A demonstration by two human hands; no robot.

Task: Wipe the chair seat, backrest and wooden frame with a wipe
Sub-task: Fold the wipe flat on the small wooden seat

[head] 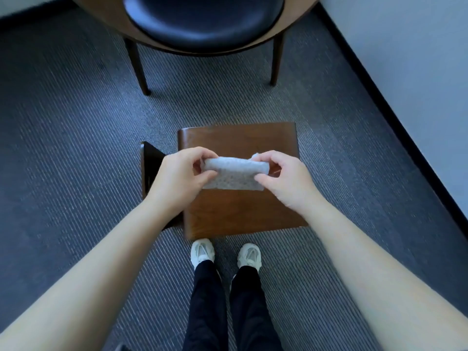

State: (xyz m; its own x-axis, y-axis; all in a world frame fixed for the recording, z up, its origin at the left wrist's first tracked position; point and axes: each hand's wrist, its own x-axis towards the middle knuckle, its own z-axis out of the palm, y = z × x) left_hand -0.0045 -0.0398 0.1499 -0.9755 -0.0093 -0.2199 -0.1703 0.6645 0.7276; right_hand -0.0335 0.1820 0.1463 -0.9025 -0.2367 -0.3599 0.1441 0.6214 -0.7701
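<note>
A folded white wipe (234, 174) is stretched between both hands above a small wooden stool. My left hand (182, 177) pinches its left end and my right hand (281, 177) pinches its right end. The chair stands at the top of the view, apart from my hands. Its black padded seat (202, 19) sits in a curved wooden frame (276, 36) on dark wooden legs (138, 67). The backrest is out of view.
The brown wooden stool (243, 211) stands on the floor just ahead of my white shoes (202, 252). Grey striped carpet (63, 148) covers the floor. A pale wall with a black baseboard (395, 117) runs diagonally along the right side.
</note>
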